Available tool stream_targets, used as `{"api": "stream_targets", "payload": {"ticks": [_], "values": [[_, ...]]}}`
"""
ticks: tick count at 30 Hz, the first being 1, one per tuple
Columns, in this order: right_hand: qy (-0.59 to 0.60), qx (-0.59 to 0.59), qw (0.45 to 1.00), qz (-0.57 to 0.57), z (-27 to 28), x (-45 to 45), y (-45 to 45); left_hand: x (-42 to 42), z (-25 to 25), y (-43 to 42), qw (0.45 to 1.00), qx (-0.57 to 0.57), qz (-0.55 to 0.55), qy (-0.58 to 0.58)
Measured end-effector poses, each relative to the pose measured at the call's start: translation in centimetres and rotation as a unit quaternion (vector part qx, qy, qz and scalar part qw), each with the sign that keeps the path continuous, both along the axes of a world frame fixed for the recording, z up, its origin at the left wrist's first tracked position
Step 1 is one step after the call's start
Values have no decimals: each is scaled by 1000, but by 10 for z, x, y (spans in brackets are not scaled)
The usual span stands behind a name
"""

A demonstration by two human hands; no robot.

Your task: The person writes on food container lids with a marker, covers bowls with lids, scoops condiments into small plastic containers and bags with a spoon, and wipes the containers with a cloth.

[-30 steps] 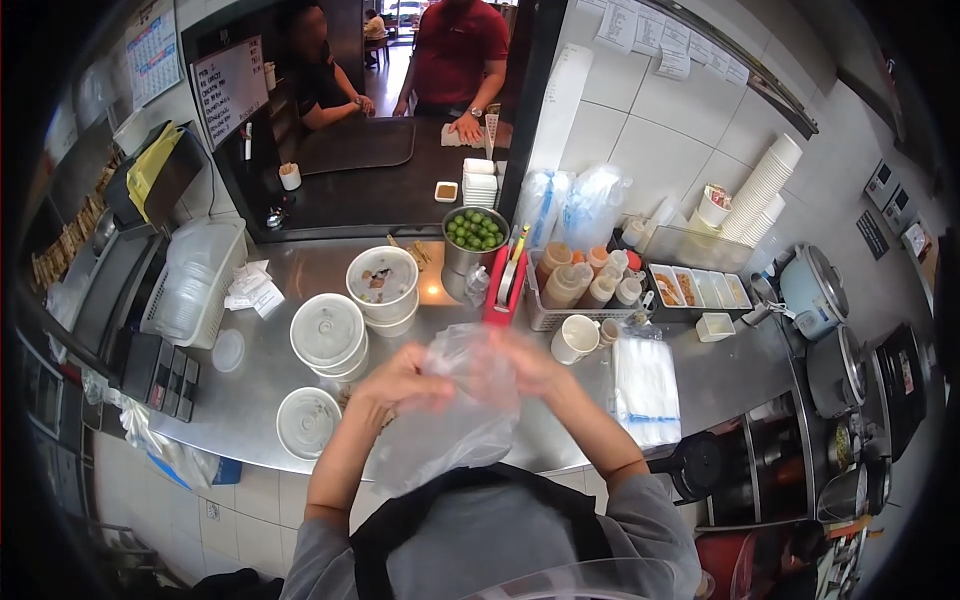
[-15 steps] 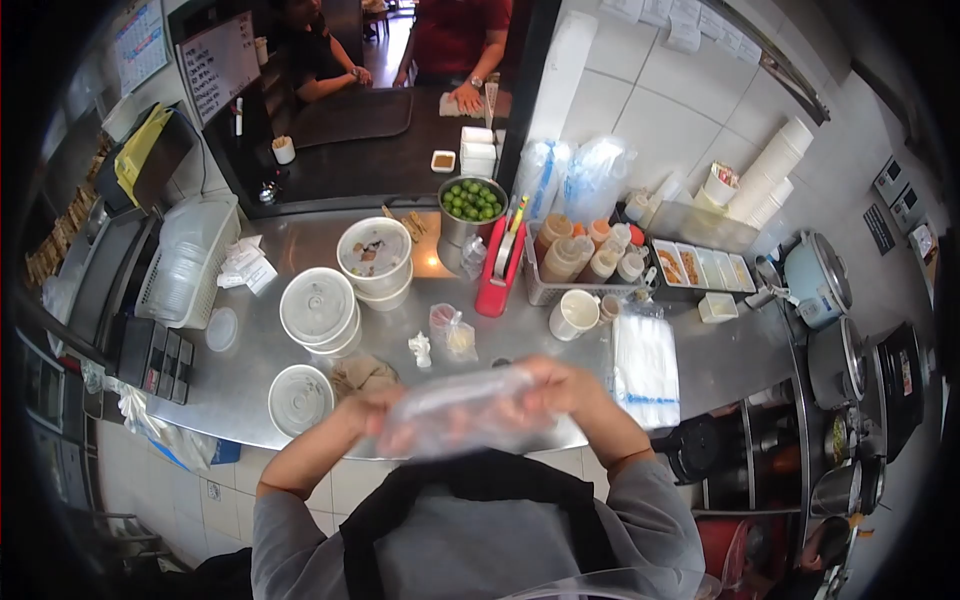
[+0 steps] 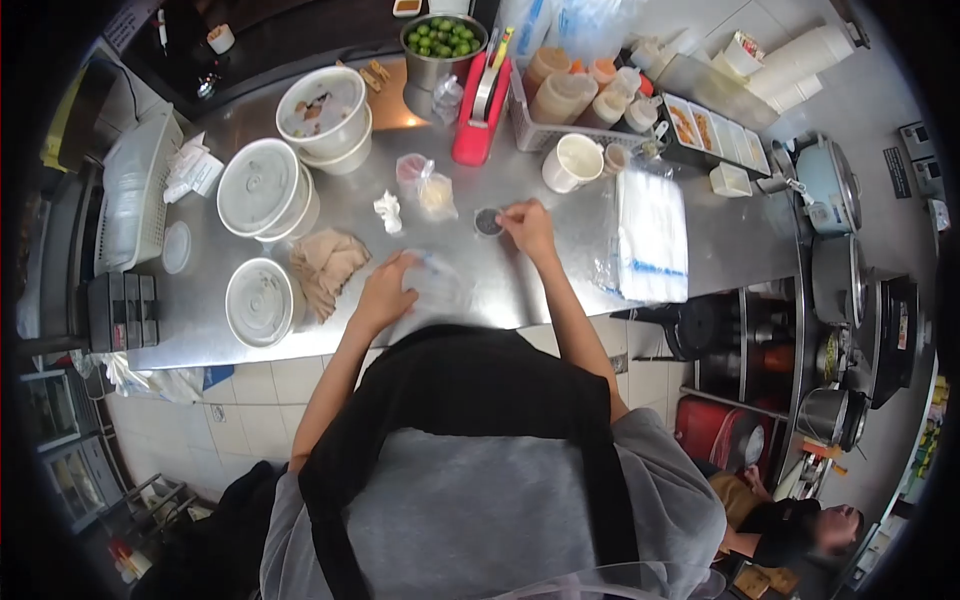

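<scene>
My left hand (image 3: 384, 292) rests low over the steel counter, thumb and fingers apart, at the left edge of a clear plastic bag (image 3: 440, 286). The bag lies flat and looks blurred. With fingertips pinched together, my right hand (image 3: 530, 230) is at the edge of a small round cup with dark contents (image 3: 488, 221). Just beyond the hands are a small tied bag of pale contents (image 3: 437, 195) and a crumpled white tissue (image 3: 388, 211). A brown cloth (image 3: 328, 264) lies left of my left hand.
Lidded white tubs (image 3: 258, 190) stand at the left. Toward the back are a pot of green limes (image 3: 440, 50), a red tape dispenser (image 3: 484, 110) and a basket of sauce bottles (image 3: 562, 102). White plastic bags (image 3: 650, 235) lie right. Another person (image 3: 790, 530) is behind, lower right.
Both hands have parted and come down to the counter from holding a clear bag up in front of me. The bag now lies on the counter. The view has tilted downward.
</scene>
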State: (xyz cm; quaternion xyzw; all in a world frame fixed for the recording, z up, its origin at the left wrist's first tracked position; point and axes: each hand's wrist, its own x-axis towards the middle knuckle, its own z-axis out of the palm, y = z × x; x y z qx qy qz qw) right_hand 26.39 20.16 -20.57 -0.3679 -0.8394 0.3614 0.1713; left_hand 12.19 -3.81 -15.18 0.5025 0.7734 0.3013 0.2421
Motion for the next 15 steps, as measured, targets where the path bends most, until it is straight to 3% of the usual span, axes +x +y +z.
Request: {"api": "stream_targets", "payload": {"ticks": [3,5,8,11,15], "values": [[75,-22,997,10,22,-4,-7,3,-12,15,999,10,-3,30],[136,-89,986,32,56,-7,-24,3,-11,25,999,-28,1,-43],[131,-11,970,206,62,-7,-44,-1,-2,38,984,-73,-23,-159],[-32,133,978,159,46,-16,-72,0,-5,43,970,-52,-47,-233],[-102,223,960,138,29,-19,-81,3,-10,43,969,-3,-40,-242]]}}
